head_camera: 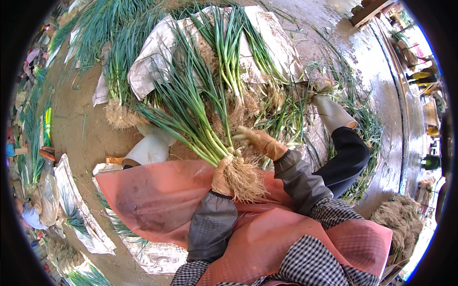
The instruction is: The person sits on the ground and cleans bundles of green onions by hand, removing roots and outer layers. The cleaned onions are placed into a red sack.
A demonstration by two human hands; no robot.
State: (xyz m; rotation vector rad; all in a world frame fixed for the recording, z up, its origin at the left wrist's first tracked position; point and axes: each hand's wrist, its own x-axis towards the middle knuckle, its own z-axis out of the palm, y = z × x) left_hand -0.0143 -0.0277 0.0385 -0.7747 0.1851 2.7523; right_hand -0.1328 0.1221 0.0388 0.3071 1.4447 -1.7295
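My left hand, in a dirty tan glove, is closed round the root end of a bunch of long green onions above the red plastic apron. Its stringy pale roots hang beside the glove, and its green leaves fan out to the upper left. My right hand, also gloved and slightly blurred, is raised just right of the bunch's white ends. Whether it touches a thin stalk there is unclear. More green onions with hairy roots lie beyond on a white woven sack.
Large piles of green onions fill the upper left. Trimmed leaves litter the ground between my boots. A heap of fibrous roots sits at the lower right. People are at the far left edge.
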